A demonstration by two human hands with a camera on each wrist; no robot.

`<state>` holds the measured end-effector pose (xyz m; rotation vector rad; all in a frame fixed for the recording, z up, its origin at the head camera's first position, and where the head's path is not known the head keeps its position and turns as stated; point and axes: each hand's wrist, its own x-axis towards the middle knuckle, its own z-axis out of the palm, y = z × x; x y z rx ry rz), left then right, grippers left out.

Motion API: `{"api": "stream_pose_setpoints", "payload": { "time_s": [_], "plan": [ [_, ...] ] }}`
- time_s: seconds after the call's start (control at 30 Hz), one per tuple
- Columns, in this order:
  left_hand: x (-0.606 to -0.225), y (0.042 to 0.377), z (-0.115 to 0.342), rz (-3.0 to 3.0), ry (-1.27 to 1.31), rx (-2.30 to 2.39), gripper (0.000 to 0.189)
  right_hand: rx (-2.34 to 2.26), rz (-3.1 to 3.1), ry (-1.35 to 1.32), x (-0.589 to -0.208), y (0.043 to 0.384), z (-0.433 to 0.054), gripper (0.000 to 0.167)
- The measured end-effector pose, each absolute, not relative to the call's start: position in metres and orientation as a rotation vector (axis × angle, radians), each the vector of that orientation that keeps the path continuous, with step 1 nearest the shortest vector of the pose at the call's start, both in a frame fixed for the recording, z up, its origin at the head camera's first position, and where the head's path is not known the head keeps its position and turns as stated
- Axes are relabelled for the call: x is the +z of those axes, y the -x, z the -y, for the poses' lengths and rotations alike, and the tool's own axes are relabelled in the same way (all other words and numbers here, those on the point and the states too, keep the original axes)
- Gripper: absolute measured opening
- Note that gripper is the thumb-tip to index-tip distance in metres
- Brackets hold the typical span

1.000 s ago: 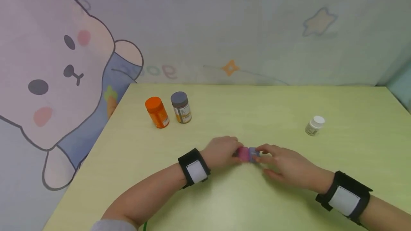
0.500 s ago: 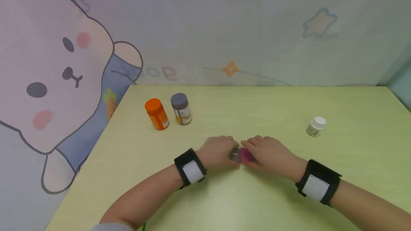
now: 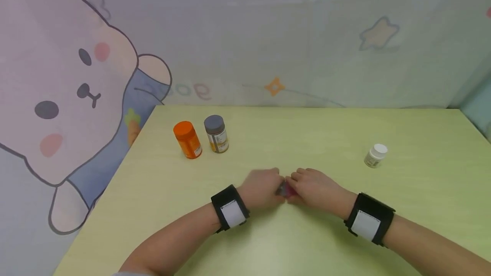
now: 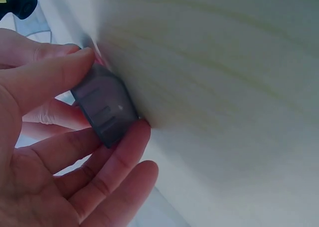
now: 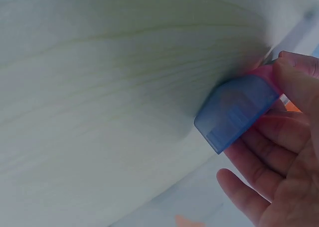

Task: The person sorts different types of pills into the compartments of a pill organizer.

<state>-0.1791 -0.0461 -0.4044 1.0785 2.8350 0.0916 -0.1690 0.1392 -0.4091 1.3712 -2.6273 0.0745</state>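
Observation:
A small case [image 3: 290, 190] with a pink middle lies low between both hands near the centre of the table. In the left wrist view its translucent dark grey end [image 4: 107, 107] shows, pinched between thumb and fingers of my left hand [image 3: 262, 188]. My right hand [image 3: 318, 191] grips the other side, its thumb by the pink part, with the translucent blue end [image 5: 234, 110] sticking out in the right wrist view. The two hands nearly meet, and the fingers cover most of the case in the head view.
At the back left stand an orange bottle [image 3: 188, 139] and a grey-capped bottle [image 3: 216, 134]. A small white-capped bottle [image 3: 376, 156] is at the right. A printed cloth [image 3: 307, 37] hangs behind the table [image 3: 307, 139]. Each wrist wears a black band.
My right hand has moved left from beside the blue end and now grips the case. The grey end has come into sight by my left hand. The head view has shifted slightly.

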Motion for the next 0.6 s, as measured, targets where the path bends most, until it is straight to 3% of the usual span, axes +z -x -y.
{"api": "stream_pose_setpoints", "payload": {
  "time_s": [0.5, 0.6],
  "plan": [
    [-0.409, 0.174, 0.046, -2.873, -1.172, 0.04, 0.018, 0.233, 2.638, -1.554, -0.402, 0.181, -0.146, 0.012],
    [-0.409, 0.174, 0.043, -2.899, -1.208, 0.023, 0.02, 0.408, 2.776, -1.467, -0.399, 0.192, -0.154, 0.015]
  ]
}}
